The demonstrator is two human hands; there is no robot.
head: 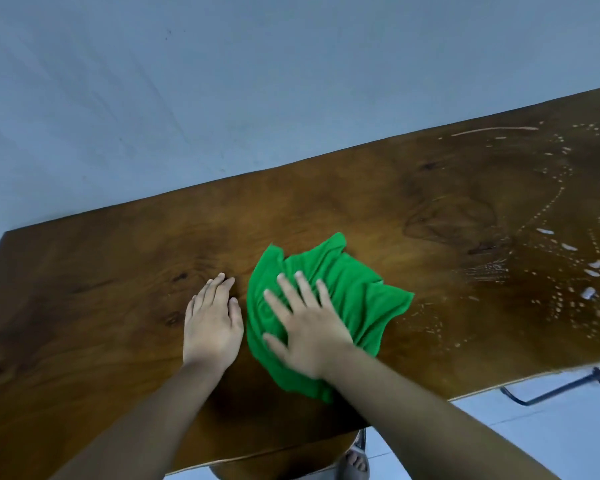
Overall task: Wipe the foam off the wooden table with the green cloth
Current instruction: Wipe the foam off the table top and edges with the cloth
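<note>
A crumpled green cloth (354, 289) lies near the middle of the wooden table (101, 306). My right hand (309, 327) presses flat on the cloth with its fingers spread. Beside it, my left hand (212, 320) rests flat on the bare wood just left of the cloth, fingers straight and together. White foam (568, 244) in dots, streaks and small blobs covers the right part of the table, apart from the cloth. The wood around the foam looks wet and shiny.
A pale blue-grey wall (257, 81) runs behind the table's far edge. A dark metal frame part (551, 393) sticks out under the near right edge. A foot (355, 460) shows on the light floor below the near edge.
</note>
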